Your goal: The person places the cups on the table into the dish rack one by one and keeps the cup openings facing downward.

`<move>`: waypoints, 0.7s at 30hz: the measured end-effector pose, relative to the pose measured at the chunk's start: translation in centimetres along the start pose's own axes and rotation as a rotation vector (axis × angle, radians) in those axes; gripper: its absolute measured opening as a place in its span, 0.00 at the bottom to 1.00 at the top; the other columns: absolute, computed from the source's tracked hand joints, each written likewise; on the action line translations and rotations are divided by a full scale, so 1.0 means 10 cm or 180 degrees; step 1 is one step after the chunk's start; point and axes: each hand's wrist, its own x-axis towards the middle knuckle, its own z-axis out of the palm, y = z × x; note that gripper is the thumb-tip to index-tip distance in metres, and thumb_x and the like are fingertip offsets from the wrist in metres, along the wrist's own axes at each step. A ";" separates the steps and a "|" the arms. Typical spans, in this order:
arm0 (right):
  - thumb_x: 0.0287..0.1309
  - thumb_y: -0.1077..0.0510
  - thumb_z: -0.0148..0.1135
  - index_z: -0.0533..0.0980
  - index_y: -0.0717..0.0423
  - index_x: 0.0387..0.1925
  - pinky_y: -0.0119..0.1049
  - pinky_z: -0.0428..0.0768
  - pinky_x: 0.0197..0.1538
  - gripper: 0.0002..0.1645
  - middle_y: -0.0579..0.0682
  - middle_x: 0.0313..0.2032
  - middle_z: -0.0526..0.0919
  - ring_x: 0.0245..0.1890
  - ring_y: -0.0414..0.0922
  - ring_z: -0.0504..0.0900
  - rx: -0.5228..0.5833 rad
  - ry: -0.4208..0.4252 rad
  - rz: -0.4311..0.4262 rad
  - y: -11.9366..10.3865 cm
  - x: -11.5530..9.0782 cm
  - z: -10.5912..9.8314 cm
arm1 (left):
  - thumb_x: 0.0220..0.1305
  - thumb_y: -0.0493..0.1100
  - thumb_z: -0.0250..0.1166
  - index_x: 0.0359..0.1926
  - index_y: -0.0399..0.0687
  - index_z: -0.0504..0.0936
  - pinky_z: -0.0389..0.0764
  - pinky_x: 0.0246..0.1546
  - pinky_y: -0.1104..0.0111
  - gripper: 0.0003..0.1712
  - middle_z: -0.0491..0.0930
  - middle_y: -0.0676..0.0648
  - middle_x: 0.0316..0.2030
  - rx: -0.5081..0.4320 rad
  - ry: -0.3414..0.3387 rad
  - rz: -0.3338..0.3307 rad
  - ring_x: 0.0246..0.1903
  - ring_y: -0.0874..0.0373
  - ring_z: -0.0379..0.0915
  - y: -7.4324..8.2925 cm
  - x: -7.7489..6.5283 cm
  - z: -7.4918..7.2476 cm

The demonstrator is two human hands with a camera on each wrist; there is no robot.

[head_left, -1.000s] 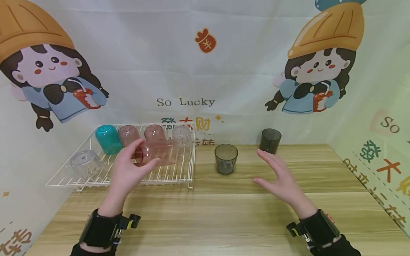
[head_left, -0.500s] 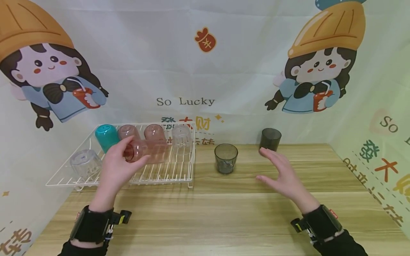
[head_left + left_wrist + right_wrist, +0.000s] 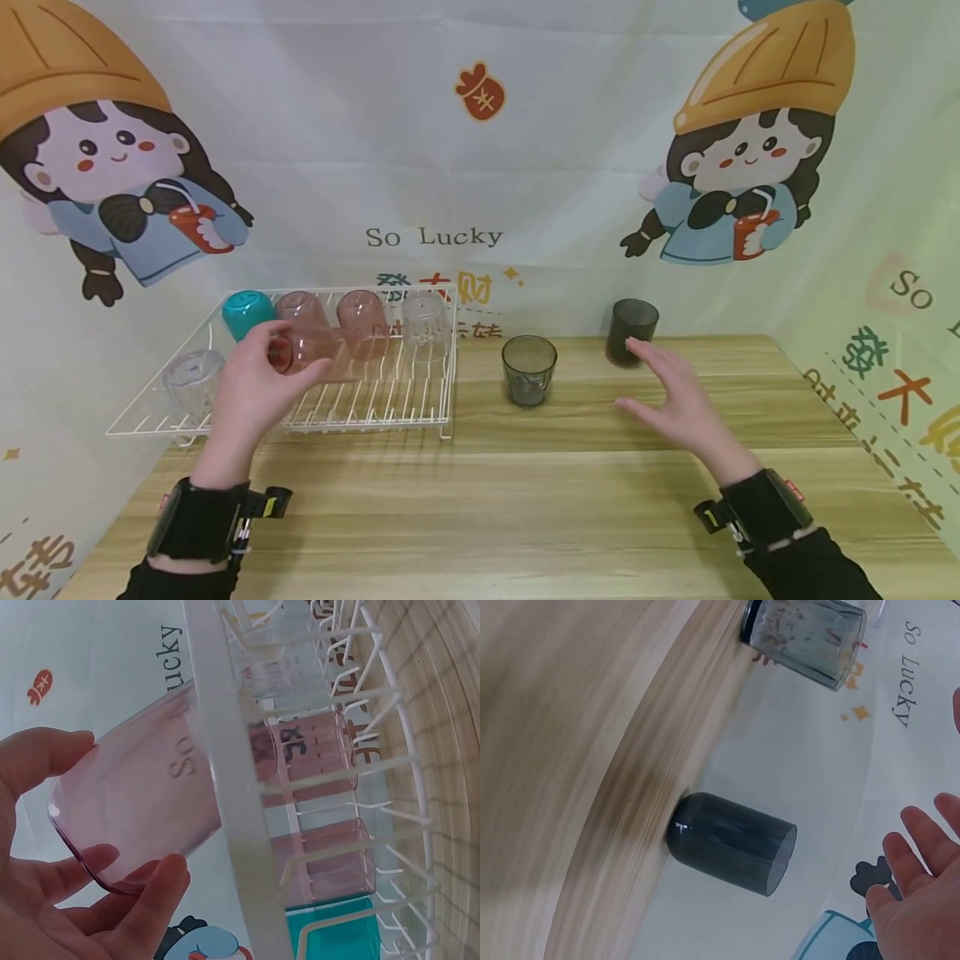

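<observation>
My left hand grips one end of a clear pink tumbler, thumb on one side and fingers on the other. The tumbler is tilted on its side over the white wire drying rack. Upside down along the rack's back stand a teal tumbler, two pink tumblers and a clear ribbed glass. Another clear glass stands at the rack's front left. My right hand hovers with fingers spread, holding nothing; its fingertips overlap the dark grey tumbler in the head view.
A smoky faceted glass stands upright on the wooden table between the rack and the dark grey tumbler. A printed cloth backdrop rises behind the table and along its sides.
My left hand has moved left over the rack with the pink tumbler in its grip. The right hand has drifted slightly to the right, still holding nothing.
</observation>
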 end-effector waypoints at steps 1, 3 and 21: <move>0.44 0.59 0.74 0.63 0.63 0.66 0.62 0.61 0.62 0.47 0.65 0.63 0.67 0.62 0.63 0.64 -0.0011 0.0001 -0.0002 0.01 0.01 -0.01 | 0.55 0.57 0.68 0.62 0.36 0.65 0.77 0.43 0.48 0.42 0.74 0.34 0.47 0.0015 -0.0007 -0.0009 0.45 0.41 0.70 -0.01 0.00 -0.01; 0.44 0.60 0.74 0.63 0.63 0.65 0.61 0.61 0.62 0.46 0.65 0.63 0.67 0.61 0.63 0.65 -0.0049 0.0011 -0.0016 0.02 0.02 -0.03 | 0.55 0.58 0.67 0.63 0.36 0.65 0.77 0.43 0.48 0.43 0.74 0.34 0.47 0.0033 -0.0028 -0.0028 0.45 0.41 0.71 -0.02 0.01 -0.03; 0.44 0.59 0.74 0.63 0.66 0.64 0.61 0.63 0.62 0.46 0.67 0.61 0.69 0.60 0.64 0.67 -0.0321 0.0044 -0.0031 0.15 0.12 -0.10 | 0.54 0.59 0.67 0.61 0.34 0.68 0.69 0.27 0.61 0.43 0.74 0.36 0.38 0.0613 0.0053 -0.0040 0.37 0.43 0.66 -0.20 0.08 -0.06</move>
